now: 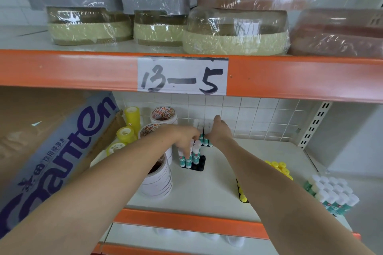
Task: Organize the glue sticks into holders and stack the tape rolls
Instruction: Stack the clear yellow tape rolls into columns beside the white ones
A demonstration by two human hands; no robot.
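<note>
White shelf board under an orange beam marked 13-5 is where we work, reaching deep toward the tiled back wall. Our left hand has its fingers curled down onto a white-capped glue stick, pinching it at the cap as it stands in the black holder with a few others. Our right hand is further back, curled over a second cluster of glue sticks by the wall; its fingers are hidden behind the wrist, so we cannot tell whether it grips one or only steadies them. Just left of the holder stands a stack of white tape rolls, with printed tape rolls behind it and yellow-tinted rolls loose beside the cardboard box. Off to the right, well apart, wait yellow-capped sticks and a packed block of white-capped ones. The risk, we reckon, is crowding: the half-filled holder is light, and a stick pressed in at a tilt could topple its neighbours or skid the holder. Our left forearm also passes over the white stack, so a careless pull back could knock it down.
</note>
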